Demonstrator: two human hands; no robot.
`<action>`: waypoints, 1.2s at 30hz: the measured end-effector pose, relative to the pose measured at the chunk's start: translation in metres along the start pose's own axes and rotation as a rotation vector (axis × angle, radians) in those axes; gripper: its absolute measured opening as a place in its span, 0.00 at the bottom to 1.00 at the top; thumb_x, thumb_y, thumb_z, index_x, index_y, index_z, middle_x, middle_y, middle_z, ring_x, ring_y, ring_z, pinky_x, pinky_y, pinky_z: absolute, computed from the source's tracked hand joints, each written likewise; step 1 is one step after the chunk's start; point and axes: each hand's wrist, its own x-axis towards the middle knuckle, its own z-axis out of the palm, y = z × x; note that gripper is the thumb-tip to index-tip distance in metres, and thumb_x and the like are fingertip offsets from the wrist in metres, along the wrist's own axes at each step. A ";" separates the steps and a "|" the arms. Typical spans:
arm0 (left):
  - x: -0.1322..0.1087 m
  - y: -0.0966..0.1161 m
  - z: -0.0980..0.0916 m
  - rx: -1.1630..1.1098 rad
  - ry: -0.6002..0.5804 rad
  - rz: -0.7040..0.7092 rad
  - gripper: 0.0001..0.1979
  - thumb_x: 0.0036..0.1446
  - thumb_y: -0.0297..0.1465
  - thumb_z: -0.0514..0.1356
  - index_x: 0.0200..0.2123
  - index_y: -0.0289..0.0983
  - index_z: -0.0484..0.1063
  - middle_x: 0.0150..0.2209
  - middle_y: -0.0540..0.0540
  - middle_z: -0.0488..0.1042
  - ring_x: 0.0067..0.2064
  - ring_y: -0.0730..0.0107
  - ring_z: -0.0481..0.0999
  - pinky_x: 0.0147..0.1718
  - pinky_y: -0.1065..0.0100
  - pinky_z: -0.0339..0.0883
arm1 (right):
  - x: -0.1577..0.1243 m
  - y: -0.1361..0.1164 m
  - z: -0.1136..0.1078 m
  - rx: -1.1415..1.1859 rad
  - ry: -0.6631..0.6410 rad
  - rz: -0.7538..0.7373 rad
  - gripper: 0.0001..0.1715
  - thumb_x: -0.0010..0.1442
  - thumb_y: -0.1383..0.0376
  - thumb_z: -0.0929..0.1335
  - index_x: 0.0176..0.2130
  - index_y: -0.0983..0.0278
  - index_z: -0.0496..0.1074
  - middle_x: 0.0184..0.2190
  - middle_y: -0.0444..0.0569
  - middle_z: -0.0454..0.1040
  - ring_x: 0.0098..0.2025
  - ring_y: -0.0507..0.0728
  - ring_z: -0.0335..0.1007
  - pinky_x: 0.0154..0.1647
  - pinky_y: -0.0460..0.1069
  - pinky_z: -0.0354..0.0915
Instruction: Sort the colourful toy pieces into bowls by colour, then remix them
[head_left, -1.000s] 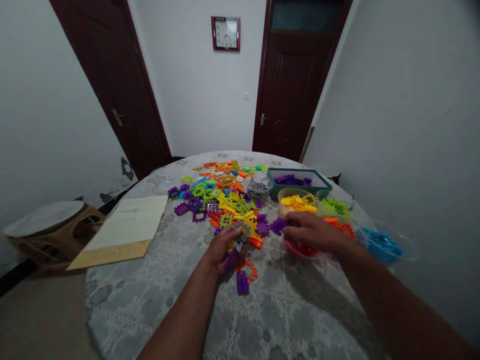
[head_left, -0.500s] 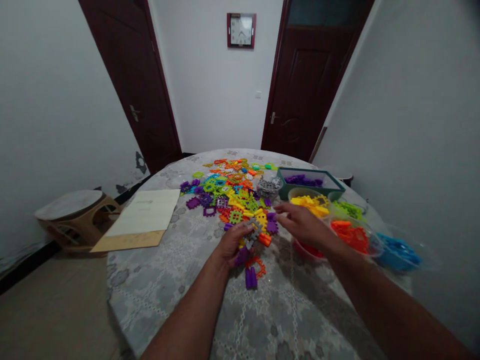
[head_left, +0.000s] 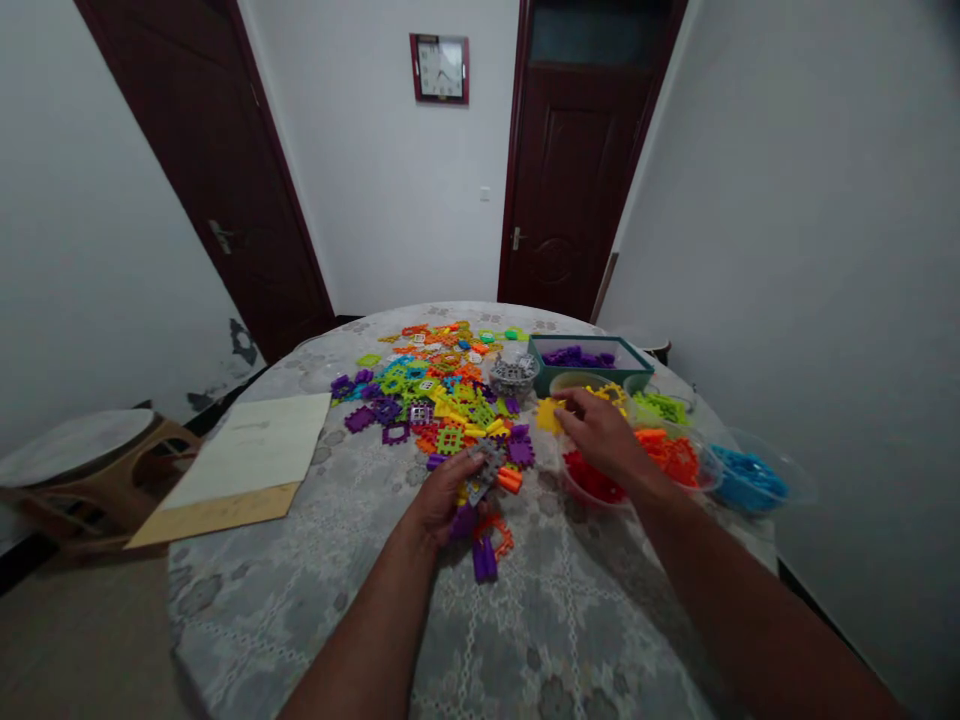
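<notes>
My left hand rests on the round table, closed on a few plastic pieces, a grey one at its fingertips and a purple one below. A purple piece and an orange piece lie just beside it. My right hand pinches a yellow piece just in front of the bowl of yellow pieces. A heap of mixed coloured pieces spreads across the table's middle.
Right of the heap stand a teal box of purple pieces, a grey-filled bowl, and bowls of green, orange, red and blue pieces. Paper on cardboard lies left; a stool stands beyond.
My right hand no longer holds the purple piece it had a second ago; it reached over the heap's edge and now grips a yellow piece nearer the yellow bowl. My left hand stayed put.
</notes>
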 end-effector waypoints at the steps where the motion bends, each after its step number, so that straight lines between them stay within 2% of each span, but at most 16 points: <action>1: 0.001 0.000 -0.001 -0.010 0.012 -0.004 0.16 0.57 0.33 0.73 0.46 0.34 0.78 0.42 0.40 0.82 0.31 0.67 0.80 0.19 0.71 0.74 | 0.008 0.010 -0.009 -0.049 0.058 0.016 0.21 0.65 0.60 0.66 0.53 0.63 0.79 0.41 0.51 0.82 0.40 0.58 0.77 0.44 0.52 0.69; 3: 0.001 -0.001 -0.001 -0.025 0.023 -0.003 0.15 0.58 0.33 0.72 0.46 0.35 0.78 0.42 0.40 0.81 0.31 0.67 0.81 0.19 0.72 0.73 | 0.022 0.031 -0.024 -0.174 0.113 0.065 0.22 0.66 0.60 0.65 0.54 0.63 0.79 0.45 0.53 0.83 0.42 0.60 0.78 0.47 0.53 0.71; 5: 0.001 -0.001 0.000 -0.034 0.016 -0.002 0.14 0.58 0.33 0.72 0.45 0.35 0.78 0.42 0.40 0.81 0.31 0.67 0.81 0.18 0.72 0.72 | 0.032 0.048 -0.034 -0.274 0.117 0.107 0.23 0.65 0.62 0.65 0.56 0.65 0.78 0.46 0.57 0.83 0.44 0.62 0.79 0.51 0.56 0.71; 8: 0.001 -0.001 0.001 -0.045 -0.001 0.005 0.14 0.58 0.34 0.71 0.45 0.34 0.78 0.38 0.41 0.80 0.29 0.67 0.79 0.18 0.72 0.72 | 0.034 0.057 -0.038 -0.357 0.136 0.077 0.25 0.63 0.67 0.64 0.56 0.69 0.78 0.50 0.64 0.81 0.49 0.67 0.78 0.58 0.61 0.69; 11: 0.002 -0.002 0.001 -0.043 -0.015 0.014 0.14 0.58 0.34 0.72 0.44 0.34 0.78 0.35 0.42 0.79 0.29 0.67 0.79 0.18 0.73 0.71 | 0.021 0.038 -0.029 -0.344 0.109 -0.067 0.22 0.64 0.66 0.64 0.53 0.67 0.79 0.52 0.63 0.81 0.52 0.66 0.78 0.60 0.60 0.69; 15: 0.001 -0.002 0.002 -0.014 -0.022 0.006 0.15 0.58 0.35 0.72 0.45 0.34 0.78 0.35 0.43 0.79 0.29 0.67 0.79 0.19 0.73 0.73 | -0.012 -0.017 -0.001 -0.113 -0.198 -0.193 0.20 0.70 0.60 0.65 0.56 0.61 0.79 0.48 0.54 0.83 0.44 0.60 0.81 0.50 0.55 0.73; 17: -0.001 -0.001 0.002 0.003 -0.028 0.010 0.16 0.58 0.35 0.72 0.47 0.35 0.79 0.35 0.43 0.79 0.30 0.68 0.79 0.20 0.72 0.74 | -0.026 -0.041 0.017 -0.038 -0.305 -0.264 0.18 0.70 0.63 0.67 0.56 0.60 0.78 0.51 0.53 0.83 0.50 0.60 0.80 0.54 0.55 0.72; 20: -0.002 0.000 0.002 0.045 -0.022 0.005 0.18 0.57 0.35 0.73 0.48 0.35 0.79 0.37 0.42 0.80 0.32 0.66 0.80 0.21 0.72 0.74 | -0.038 -0.059 0.042 0.043 -0.321 -0.296 0.17 0.69 0.67 0.67 0.55 0.60 0.79 0.51 0.53 0.83 0.53 0.60 0.79 0.57 0.55 0.70; 23: -0.003 0.000 0.001 0.094 -0.002 -0.007 0.18 0.57 0.37 0.73 0.48 0.35 0.79 0.37 0.42 0.80 0.32 0.65 0.80 0.20 0.72 0.74 | -0.040 -0.057 0.053 0.115 -0.280 -0.252 0.15 0.68 0.70 0.67 0.50 0.60 0.80 0.47 0.51 0.84 0.50 0.58 0.79 0.54 0.53 0.71; 26: -0.002 -0.001 0.002 0.090 0.029 -0.019 0.17 0.57 0.39 0.73 0.43 0.35 0.78 0.35 0.44 0.78 0.31 0.68 0.78 0.20 0.73 0.73 | -0.031 -0.046 0.044 0.163 -0.269 -0.160 0.15 0.67 0.70 0.67 0.49 0.60 0.80 0.43 0.48 0.83 0.45 0.57 0.79 0.49 0.51 0.71; 31: 0.000 0.001 0.003 -0.012 0.064 -0.063 0.14 0.59 0.40 0.71 0.38 0.35 0.76 0.35 0.44 0.77 0.27 0.71 0.76 0.18 0.74 0.69 | 0.003 -0.019 0.009 0.164 -0.341 -0.009 0.21 0.66 0.68 0.66 0.58 0.62 0.74 0.32 0.44 0.78 0.31 0.54 0.74 0.31 0.47 0.68; 36: 0.002 0.005 0.002 -0.091 0.110 -0.103 0.17 0.64 0.43 0.67 0.34 0.35 0.74 0.32 0.43 0.75 0.23 0.74 0.72 0.18 0.74 0.68 | 0.018 0.011 -0.027 0.183 -0.249 0.097 0.19 0.65 0.65 0.67 0.55 0.62 0.76 0.32 0.45 0.78 0.29 0.53 0.74 0.29 0.46 0.70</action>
